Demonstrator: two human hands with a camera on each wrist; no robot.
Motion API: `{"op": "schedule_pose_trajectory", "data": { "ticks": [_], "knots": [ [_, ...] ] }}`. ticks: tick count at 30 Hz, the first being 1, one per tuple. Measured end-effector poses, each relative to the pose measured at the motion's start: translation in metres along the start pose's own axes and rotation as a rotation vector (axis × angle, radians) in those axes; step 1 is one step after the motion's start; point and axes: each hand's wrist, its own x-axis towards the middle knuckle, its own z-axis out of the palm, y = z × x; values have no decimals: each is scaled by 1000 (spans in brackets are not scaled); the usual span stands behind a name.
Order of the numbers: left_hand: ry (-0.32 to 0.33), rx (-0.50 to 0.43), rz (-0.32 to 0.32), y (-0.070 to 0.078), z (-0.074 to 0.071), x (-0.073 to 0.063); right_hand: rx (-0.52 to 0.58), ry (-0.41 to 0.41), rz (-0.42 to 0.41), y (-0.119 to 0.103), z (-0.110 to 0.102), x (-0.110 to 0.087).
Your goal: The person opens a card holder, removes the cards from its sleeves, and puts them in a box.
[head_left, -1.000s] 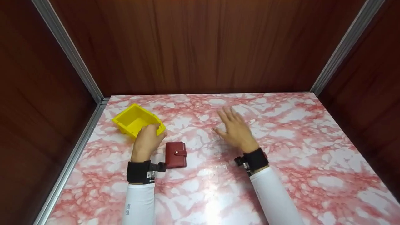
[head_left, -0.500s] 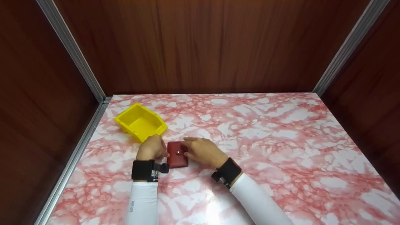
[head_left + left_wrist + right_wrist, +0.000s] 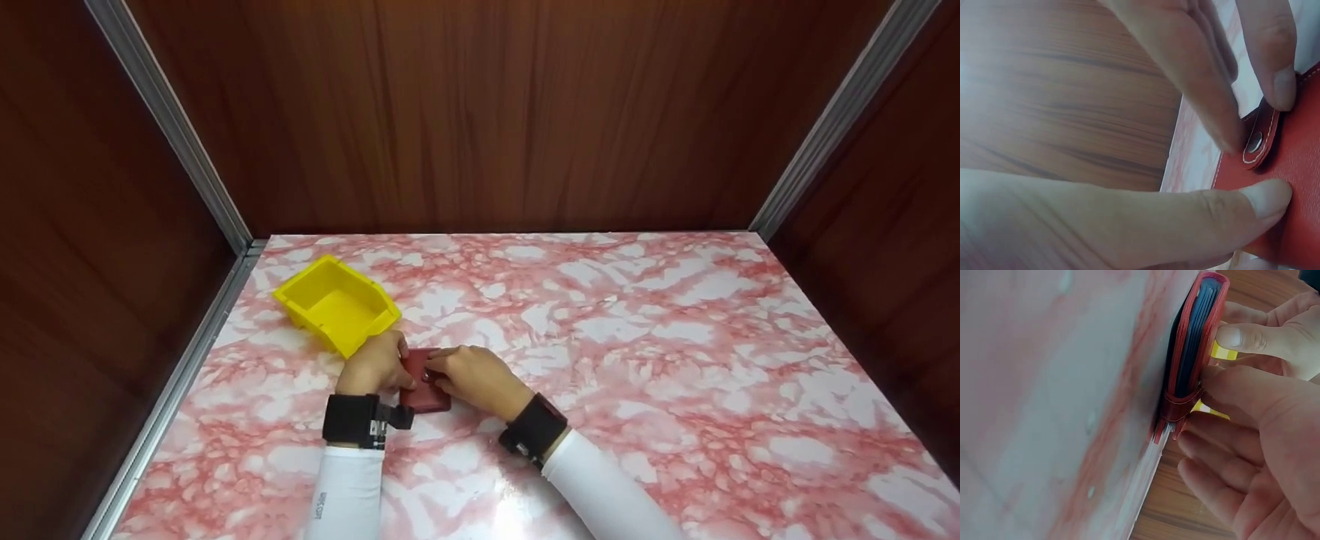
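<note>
Red wallet (image 3: 418, 365), left fingers (image 3: 1213, 216) gripping its edge, right fingers (image 3: 1190, 70) slightly parted, pinching its strap (image 3: 1267, 135)

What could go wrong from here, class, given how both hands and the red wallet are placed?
With the right hand's fingers at the strap, a hard tug could drag the red wallet if the left hand's hold is too light.

Thin layered inserts show along the wallet's edge; they might slip out if it opens at a tilt.

The yellow bin stands close by the left hand, so a careless move could knock it.
</note>
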Motion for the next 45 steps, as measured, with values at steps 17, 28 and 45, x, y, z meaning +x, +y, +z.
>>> {"op": "schedule_pose_trajectory", "data": {
  "ticks": [17, 28, 45],
  "knots": [
    [15, -86, 5, 3, 7, 6, 3, -15, -8, 6, -4, -5],
    [219, -171, 247, 47, 70, 25, 121, -81, 107, 69, -41, -36],
    [249, -121, 341, 89, 107, 19, 147, -129, 260, 92, -68, -69]
  ]
}}
